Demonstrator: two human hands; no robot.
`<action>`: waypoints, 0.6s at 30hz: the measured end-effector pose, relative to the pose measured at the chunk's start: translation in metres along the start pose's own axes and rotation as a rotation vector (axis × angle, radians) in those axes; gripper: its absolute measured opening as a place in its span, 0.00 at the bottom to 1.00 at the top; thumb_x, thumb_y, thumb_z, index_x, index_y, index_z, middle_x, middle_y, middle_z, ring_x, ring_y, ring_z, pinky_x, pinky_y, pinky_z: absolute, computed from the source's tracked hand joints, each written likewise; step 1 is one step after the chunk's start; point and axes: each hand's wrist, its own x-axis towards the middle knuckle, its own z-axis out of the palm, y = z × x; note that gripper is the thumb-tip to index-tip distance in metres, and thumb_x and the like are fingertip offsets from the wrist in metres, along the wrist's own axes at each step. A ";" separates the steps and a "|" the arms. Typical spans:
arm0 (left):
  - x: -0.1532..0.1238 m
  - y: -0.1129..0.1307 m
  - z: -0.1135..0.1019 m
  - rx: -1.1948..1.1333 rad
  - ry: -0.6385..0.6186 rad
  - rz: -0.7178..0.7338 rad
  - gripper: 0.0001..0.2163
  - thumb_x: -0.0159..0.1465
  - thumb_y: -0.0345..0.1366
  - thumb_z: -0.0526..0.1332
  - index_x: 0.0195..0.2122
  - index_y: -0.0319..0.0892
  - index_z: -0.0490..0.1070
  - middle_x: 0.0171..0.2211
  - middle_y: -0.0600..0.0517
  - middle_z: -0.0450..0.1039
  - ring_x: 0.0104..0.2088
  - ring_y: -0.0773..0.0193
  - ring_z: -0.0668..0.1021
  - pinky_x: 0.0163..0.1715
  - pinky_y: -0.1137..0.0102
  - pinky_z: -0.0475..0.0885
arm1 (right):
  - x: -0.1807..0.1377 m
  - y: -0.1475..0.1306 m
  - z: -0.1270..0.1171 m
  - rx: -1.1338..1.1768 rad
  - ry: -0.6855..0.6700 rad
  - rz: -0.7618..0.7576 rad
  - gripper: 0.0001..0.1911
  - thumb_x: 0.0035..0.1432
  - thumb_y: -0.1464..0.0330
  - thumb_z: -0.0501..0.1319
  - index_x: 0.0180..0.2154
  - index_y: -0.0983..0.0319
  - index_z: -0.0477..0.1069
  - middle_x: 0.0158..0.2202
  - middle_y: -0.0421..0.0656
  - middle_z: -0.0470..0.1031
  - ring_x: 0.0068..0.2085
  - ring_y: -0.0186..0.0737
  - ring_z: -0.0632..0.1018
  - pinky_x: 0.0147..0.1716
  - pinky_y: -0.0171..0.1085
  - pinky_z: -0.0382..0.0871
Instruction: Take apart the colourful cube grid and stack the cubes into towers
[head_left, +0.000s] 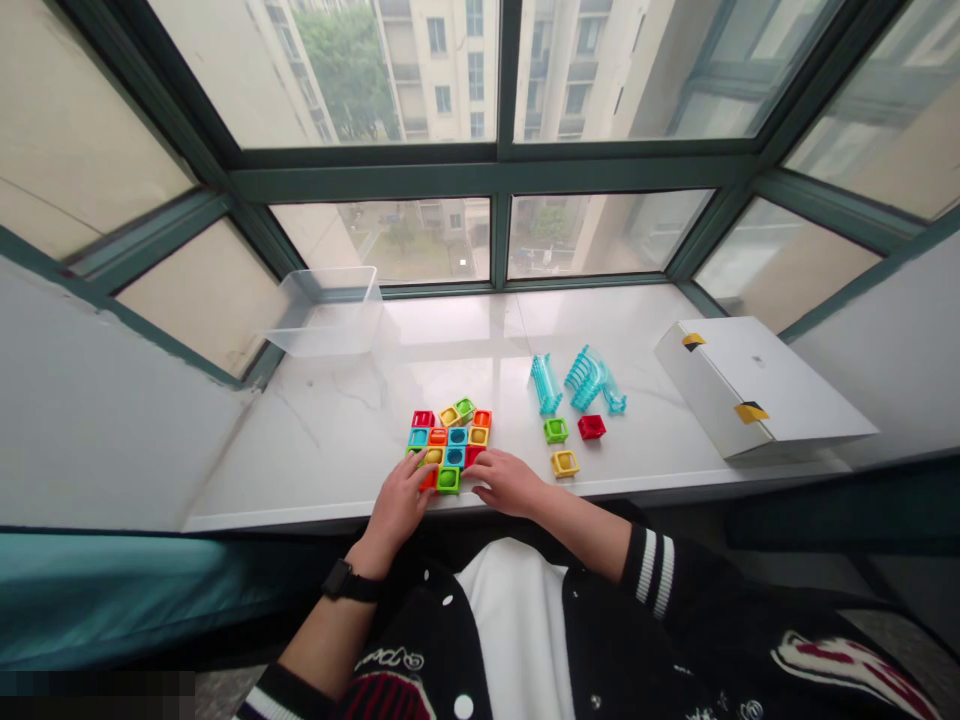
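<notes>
A flat cluster of colourful plastic blocks with round hollows lies near the front of the white sill; a blue block (457, 437) sits in its middle. My left hand (399, 500) reaches over its front left corner, with thumb and fingers around an orange block (428, 480). At the right side, my right hand (511, 484) touches a red block (474, 456), fingers apart and thumb near the front green block (448, 480). Behind the rows, a yellow block (449, 416) and a green block (465, 408) sit at an angle.
Right of the cluster lie a loose green block (555, 431), a red block (592, 427) and a yellow block (565, 464). Clear blue track pieces (546, 384) lie behind them. A transparent bin (330, 325) stands back left; a white box (757, 385) stands at right. Windows border the sill (315, 450).
</notes>
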 end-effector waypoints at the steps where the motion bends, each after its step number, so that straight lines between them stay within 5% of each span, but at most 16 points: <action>1: 0.001 0.000 0.002 0.005 -0.016 0.010 0.20 0.66 0.32 0.59 0.58 0.49 0.76 0.69 0.48 0.68 0.69 0.48 0.69 0.69 0.48 0.67 | 0.004 -0.005 0.004 -0.020 -0.040 0.016 0.18 0.65 0.67 0.67 0.56 0.56 0.77 0.49 0.48 0.80 0.51 0.48 0.79 0.52 0.44 0.74; 6: 0.003 0.003 0.005 0.006 -0.089 0.008 0.22 0.67 0.31 0.58 0.62 0.49 0.75 0.67 0.48 0.72 0.67 0.50 0.72 0.69 0.49 0.68 | 0.013 -0.013 0.024 -0.088 -0.190 0.086 0.26 0.62 0.63 0.69 0.61 0.56 0.72 0.51 0.49 0.79 0.49 0.51 0.80 0.46 0.44 0.75; 18: 0.007 0.024 0.009 0.021 -0.070 0.024 0.18 0.68 0.32 0.62 0.58 0.52 0.78 0.64 0.51 0.75 0.64 0.52 0.76 0.67 0.52 0.71 | 0.003 -0.006 0.012 -0.076 -0.245 0.165 0.17 0.63 0.65 0.67 0.53 0.59 0.75 0.49 0.49 0.82 0.50 0.51 0.81 0.47 0.43 0.74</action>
